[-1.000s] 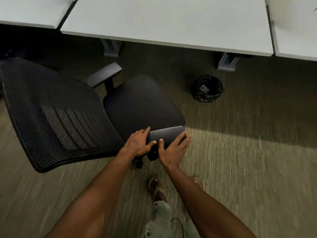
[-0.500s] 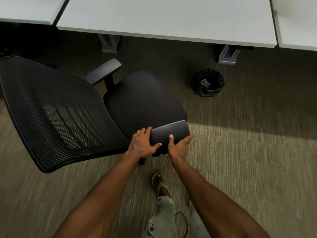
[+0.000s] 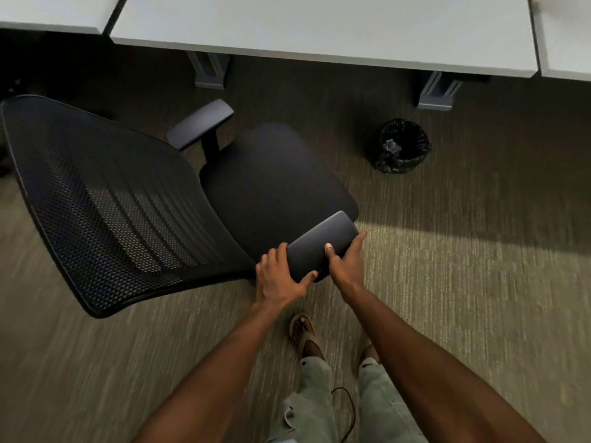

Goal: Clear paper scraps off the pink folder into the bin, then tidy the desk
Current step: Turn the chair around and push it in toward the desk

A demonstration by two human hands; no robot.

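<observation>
2 hands grip 1 armrest [image 3: 321, 246] of the black office chair [image 3: 275, 183]. Its mesh back [image 3: 105, 199] leans far left, and the other armrest [image 3: 200, 123] sits beyond the seat. The left hand [image 3: 281, 279] wraps the near end; the right hand [image 3: 347, 265] clasps the side, thumb on top. Farther right, the bin [image 3: 401, 147] stands on the carpet [image 3: 479, 282] just before the white desk [image 3: 319, 27], with what may be paper scraps inside.
</observation>
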